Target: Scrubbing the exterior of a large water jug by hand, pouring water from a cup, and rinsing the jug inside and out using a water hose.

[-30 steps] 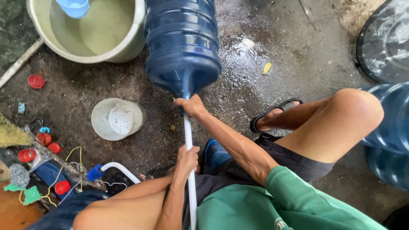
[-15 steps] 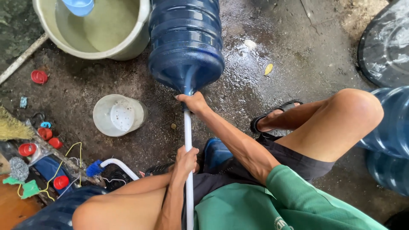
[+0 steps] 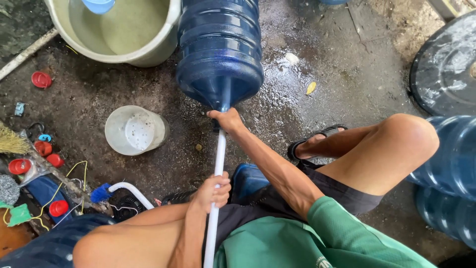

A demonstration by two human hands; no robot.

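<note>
I saw the blue water jug point(image 3: 219, 49) shift slightly up and right in view. The left hand point(image 3: 213, 191) slid a little higher on the white pipe point(image 3: 216, 188); the small bucket point(image 3: 135, 130) drifted right.

head view; looks steeply down; close over hands point(image 3: 218, 154)

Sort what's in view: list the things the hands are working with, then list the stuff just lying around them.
In hand:
- big blue water jug, lying on its side
- white rod pushed into the jug's neck
- right hand at the neck, left hand lower on the rod

Lying about:
- cream tub of water
- small white bucket
- red caps
- curved blue-bristled brush
- more blue jugs at the right
</note>
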